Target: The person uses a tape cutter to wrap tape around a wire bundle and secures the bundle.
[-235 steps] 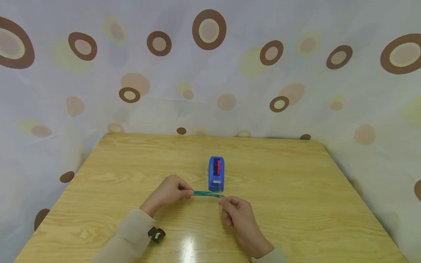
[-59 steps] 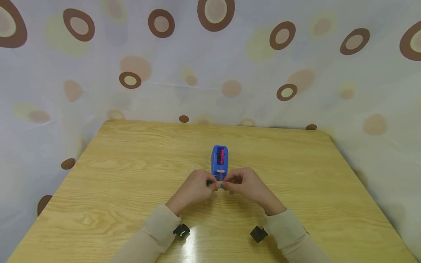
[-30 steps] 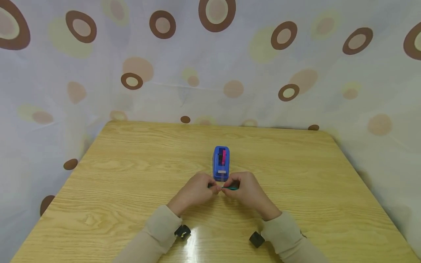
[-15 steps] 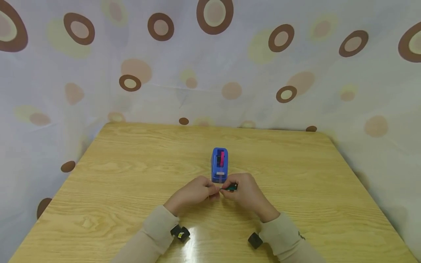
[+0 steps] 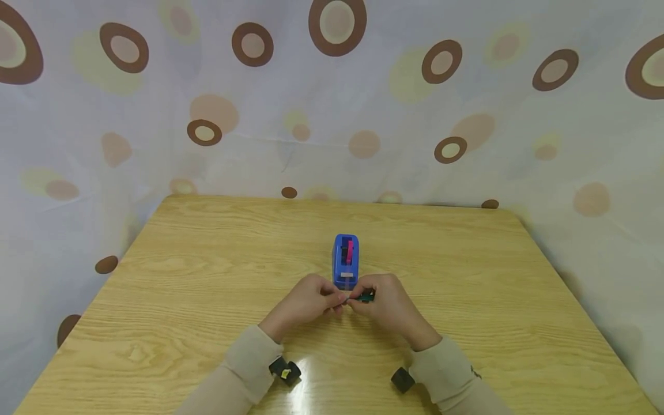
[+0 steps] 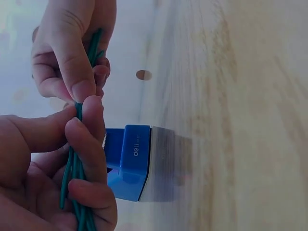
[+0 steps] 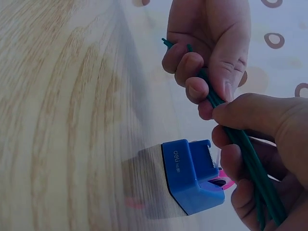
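Desk (image 5: 446, 253) of pale wood grain; over its middle, the left hand (image 5: 306, 301) comes in from the left, its grip clamped on a green bundle of strands (image 6: 78, 171). Just beyond the fingertips, a blue tape dispenser (image 5: 338, 262) stands well apart from both side edges, a clear strip (image 5: 347, 283) running from it toward the hands. At right, the right hand (image 5: 389, 301) also has its grip clamped on the bundle, fingertips meeting the left's.

From the head, the table (image 5: 207, 253) is being viewed far and down; close and low, both sideways-turned wrist views are being aimed far, the green bundle (image 7: 251, 161) and blue dispenser (image 6: 134, 155) being shared.
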{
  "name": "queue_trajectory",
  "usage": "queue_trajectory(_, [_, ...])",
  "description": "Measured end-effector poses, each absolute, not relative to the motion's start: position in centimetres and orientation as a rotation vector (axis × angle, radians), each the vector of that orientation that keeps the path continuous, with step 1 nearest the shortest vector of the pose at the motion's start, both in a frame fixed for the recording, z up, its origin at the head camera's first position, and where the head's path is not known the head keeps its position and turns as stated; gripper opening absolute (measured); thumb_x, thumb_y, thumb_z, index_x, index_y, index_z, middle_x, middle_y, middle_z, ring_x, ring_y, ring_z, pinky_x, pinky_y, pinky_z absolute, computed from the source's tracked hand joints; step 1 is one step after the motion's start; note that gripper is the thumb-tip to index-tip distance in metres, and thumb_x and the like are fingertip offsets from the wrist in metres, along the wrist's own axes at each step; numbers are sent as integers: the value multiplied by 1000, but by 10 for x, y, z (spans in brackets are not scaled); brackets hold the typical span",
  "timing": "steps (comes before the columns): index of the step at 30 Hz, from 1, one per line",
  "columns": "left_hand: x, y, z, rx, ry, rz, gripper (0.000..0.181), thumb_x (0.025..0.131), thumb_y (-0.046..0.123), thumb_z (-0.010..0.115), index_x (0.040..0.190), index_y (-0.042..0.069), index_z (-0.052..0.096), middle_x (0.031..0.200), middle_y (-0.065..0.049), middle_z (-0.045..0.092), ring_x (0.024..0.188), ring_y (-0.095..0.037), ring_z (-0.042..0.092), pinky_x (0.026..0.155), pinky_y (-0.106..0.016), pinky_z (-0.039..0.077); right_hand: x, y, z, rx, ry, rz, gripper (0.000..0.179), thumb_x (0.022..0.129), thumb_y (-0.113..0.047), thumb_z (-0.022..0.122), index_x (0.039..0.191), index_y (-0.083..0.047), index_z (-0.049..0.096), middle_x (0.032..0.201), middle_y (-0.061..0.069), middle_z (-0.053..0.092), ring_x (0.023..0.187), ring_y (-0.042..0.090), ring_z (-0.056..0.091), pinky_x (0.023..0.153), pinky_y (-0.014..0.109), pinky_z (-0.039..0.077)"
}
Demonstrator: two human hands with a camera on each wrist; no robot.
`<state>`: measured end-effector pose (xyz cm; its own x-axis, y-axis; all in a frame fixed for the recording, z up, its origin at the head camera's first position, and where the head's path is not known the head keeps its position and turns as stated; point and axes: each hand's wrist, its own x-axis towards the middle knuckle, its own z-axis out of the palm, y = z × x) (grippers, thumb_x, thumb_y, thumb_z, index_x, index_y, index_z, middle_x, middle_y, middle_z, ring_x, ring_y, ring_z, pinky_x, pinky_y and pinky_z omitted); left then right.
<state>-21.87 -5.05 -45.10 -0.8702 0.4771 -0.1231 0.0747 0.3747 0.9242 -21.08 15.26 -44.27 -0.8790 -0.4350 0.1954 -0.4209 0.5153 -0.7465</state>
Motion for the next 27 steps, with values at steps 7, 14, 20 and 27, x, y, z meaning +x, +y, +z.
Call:
queue_trajectory(7, [-218, -48, -454, 462, 2383, 1446, 20, 96, 15, 66, 85, 4, 79, 71, -3, 71, 59, -8, 53, 52, -23, 39, -212, 155, -443, -686, 2608, -1355, 10, 85, -9, 79, 80, -16, 74, 82, -7, 69, 77, 15, 61, 70, 29, 53])
queue_trajectory(14, [-217, -47, -451, 546, 2525, 1336, 15, 94, 15, 69, 86, 8, 80, 68, 6, 68, 61, -6, 55, 52, -23, 40, -215, 158, -443, -650, 2577, -1338, 4, 88, -16, 76, 84, -14, 74, 83, -6, 68, 77, 15, 61, 70, 29, 52])
queue_trajectory(20, [-217, -47, -449, 589, 2596, 1286, 10, 92, 15, 72, 88, 11, 81, 72, 10, 68, 65, -5, 57, 57, -23, 45, -215, 157, -443, -652, 2542, -1316, 6, 90, -14, 73, 90, -9, 75, 84, -3, 69, 75, 13, 61, 66, 26, 51])
queue_trajectory(27, [-216, -46, -449, 616, 2631, 1272, 9, 90, 14, 74, 92, 10, 81, 79, 8, 71, 68, -4, 63, 59, -23, 49, -214, 156, -445, -676, 2523, -1348, 5, 91, -10, 71, 91, -7, 75, 84, 0, 70, 73, 13, 60, 63, 24, 50])
